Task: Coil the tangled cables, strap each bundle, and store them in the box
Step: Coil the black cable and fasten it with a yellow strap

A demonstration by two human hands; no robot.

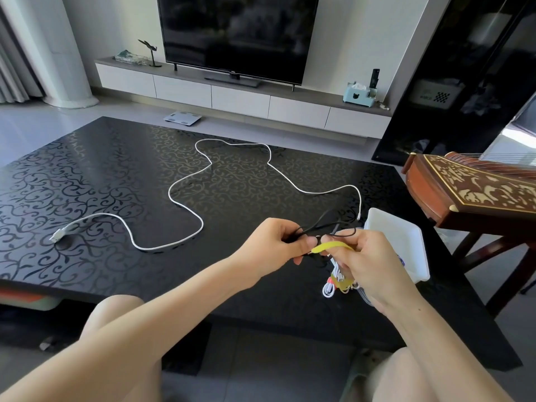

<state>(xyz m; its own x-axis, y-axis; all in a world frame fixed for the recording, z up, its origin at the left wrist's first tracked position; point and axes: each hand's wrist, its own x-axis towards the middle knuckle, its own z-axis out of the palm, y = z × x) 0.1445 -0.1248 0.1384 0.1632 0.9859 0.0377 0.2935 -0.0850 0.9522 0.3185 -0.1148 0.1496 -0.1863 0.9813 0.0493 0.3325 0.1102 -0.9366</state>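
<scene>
The left forearm [174,300] and right forearm [420,329] are reaching in from the bottom edge, over bare knees [116,311], and meeting above the near right part of the table [87,175]. The left hand [272,242] is gripping a black cable [322,223], pinching its gathered strands between thumb and curled fingers, while the loose loops are sticking out up and to the right, toward the other hand. The right hand [374,256] is pinching one end of a yellow strap [330,247], which is arching across the small gap between the two hands and touching the black cable just beside the left thumb. Directly under the right hand, a white bundle [327,293], already bound with its own yellow band, is lying on the table, partly hidden by the fingers. The box [403,239], white and shallow, is sitting at the table's right edge, just behind the right hand. A white cable [185,181] is lying uncoiled in wide bends across the middle of the table, well apart from both hands, with its plug [58,235] ending far to the left.
</scene>
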